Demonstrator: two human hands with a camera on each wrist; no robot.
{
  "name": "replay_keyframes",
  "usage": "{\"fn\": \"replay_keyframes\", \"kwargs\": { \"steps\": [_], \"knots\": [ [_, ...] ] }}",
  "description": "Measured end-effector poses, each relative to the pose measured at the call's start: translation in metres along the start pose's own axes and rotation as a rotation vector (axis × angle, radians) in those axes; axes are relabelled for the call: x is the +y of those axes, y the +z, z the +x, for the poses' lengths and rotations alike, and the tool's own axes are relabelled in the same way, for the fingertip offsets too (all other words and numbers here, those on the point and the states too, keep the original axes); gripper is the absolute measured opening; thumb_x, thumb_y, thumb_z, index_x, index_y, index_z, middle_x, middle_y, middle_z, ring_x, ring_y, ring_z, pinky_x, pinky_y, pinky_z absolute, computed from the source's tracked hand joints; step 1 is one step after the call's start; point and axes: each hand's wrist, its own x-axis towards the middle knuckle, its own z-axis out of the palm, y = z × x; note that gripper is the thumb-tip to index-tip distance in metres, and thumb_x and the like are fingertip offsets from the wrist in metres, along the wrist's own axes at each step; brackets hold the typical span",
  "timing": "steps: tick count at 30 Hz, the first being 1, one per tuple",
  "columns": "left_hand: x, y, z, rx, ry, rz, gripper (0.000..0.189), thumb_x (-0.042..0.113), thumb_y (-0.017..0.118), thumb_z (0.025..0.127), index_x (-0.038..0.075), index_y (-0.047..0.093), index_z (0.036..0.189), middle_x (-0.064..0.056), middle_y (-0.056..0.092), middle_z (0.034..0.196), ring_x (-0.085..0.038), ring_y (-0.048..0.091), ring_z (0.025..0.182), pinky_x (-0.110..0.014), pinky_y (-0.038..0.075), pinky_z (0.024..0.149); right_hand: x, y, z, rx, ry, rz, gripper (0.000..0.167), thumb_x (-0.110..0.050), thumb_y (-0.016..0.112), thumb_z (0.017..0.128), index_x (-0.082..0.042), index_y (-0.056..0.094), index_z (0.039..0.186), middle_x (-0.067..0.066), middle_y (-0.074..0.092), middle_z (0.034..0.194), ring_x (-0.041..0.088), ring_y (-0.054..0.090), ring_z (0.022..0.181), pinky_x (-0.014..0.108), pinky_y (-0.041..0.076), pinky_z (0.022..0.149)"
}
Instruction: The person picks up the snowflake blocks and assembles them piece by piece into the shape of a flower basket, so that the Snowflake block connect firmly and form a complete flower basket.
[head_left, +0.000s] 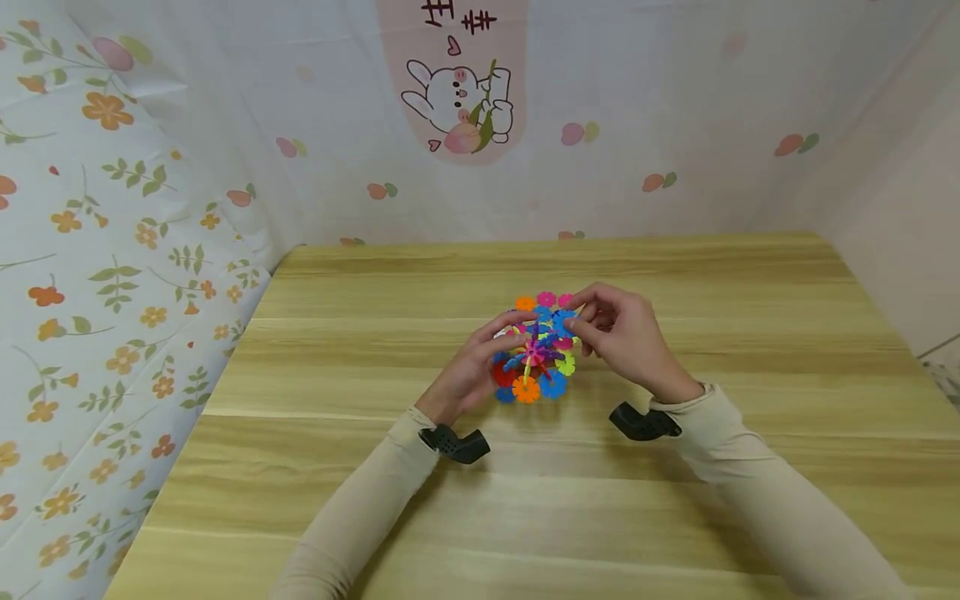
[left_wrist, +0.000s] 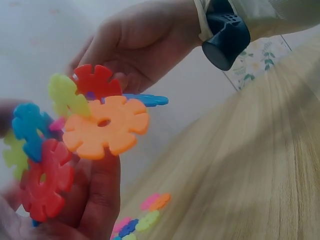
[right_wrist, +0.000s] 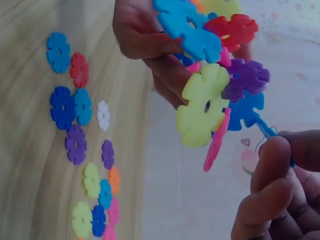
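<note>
In the head view my left hand holds a cluster of interlocking plastic snowflake discs in orange, red, yellow, pink, purple and blue. Its fingers curl around the cluster's left side. My right hand pinches a blue snowflake disc between thumb and forefinger at the cluster's right side. Seen from the right wrist, this disc is edge-on and meets another blue disc of the cluster. An orange disc and a red disc stick out toward the left wrist camera.
Loose snowflake discs lie on the wooden table beyond the cluster, among them a white disc, a purple disc and a yellow disc. A patterned cloth hangs behind the table's far edge.
</note>
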Motion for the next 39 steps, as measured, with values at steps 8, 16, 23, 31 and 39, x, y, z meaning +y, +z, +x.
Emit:
{"fn": "replay_keyframes", "kwargs": {
  "steps": [8, 16, 23, 31, 39],
  "knots": [
    [0.003, 0.002, 0.002, 0.016, -0.006, 0.043, 0.030, 0.016, 0.046, 0.097, 0.012, 0.054, 0.126, -0.008, 0.041, 0.132, -0.021, 0.051, 0.093, -0.027, 0.047, 0.072, 0.018, 0.003, 0.001, 0.052, -0.080, -0.015, 0.014, -0.006, 0.068, 0.084, -0.005, 0.064, 0.098, 0.010, 0.060, 0.067, 0.015, 0.055, 0.048, 0.028, 0.048, 0.047],
    [0.007, 0.003, 0.000, -0.010, -0.007, -0.034, 0.035, 0.019, 0.041, 0.099, 0.009, 0.047, 0.131, -0.015, 0.050, 0.124, -0.024, 0.056, 0.103, -0.034, 0.050, 0.083, -0.003, 0.000, 0.004, 0.177, -0.061, -0.044, 0.012, 0.002, 0.064, 0.085, 0.004, 0.063, 0.096, 0.010, 0.060, 0.066, 0.016, 0.055, 0.047, 0.024, 0.042, 0.043],
    [0.007, 0.001, 0.000, -0.012, -0.010, -0.006, 0.032, 0.018, 0.039, 0.099, 0.010, 0.050, 0.128, -0.015, 0.047, 0.128, -0.025, 0.055, 0.104, -0.036, 0.049, 0.085, 0.001, 0.003, 0.005, 0.102, -0.085, -0.002, 0.012, -0.001, 0.066, 0.085, 0.000, 0.064, 0.096, 0.007, 0.060, 0.066, 0.018, 0.055, 0.047, 0.026, 0.047, 0.047],
    [0.004, 0.003, -0.001, 0.032, 0.003, 0.054, 0.031, 0.017, 0.051, 0.096, 0.007, 0.052, 0.126, -0.010, 0.041, 0.134, -0.021, 0.056, 0.095, -0.032, 0.049, 0.079, 0.018, 0.011, 0.001, 0.058, -0.201, -0.121, 0.011, 0.000, 0.069, 0.081, -0.004, 0.062, 0.089, -0.001, 0.056, 0.061, 0.008, 0.051, 0.044, 0.024, 0.045, 0.043],
    [0.004, 0.006, -0.003, 0.111, 0.021, 0.103, 0.038, 0.017, 0.060, 0.092, 0.012, 0.052, 0.129, -0.009, 0.065, 0.095, -0.018, 0.062, 0.079, -0.029, 0.052, 0.073, 0.029, 0.019, -0.004, 0.035, -0.110, 0.040, 0.007, 0.003, 0.064, 0.085, -0.001, 0.059, 0.088, 0.010, 0.059, 0.061, 0.015, 0.054, 0.044, 0.028, 0.048, 0.043]
  ]
}}
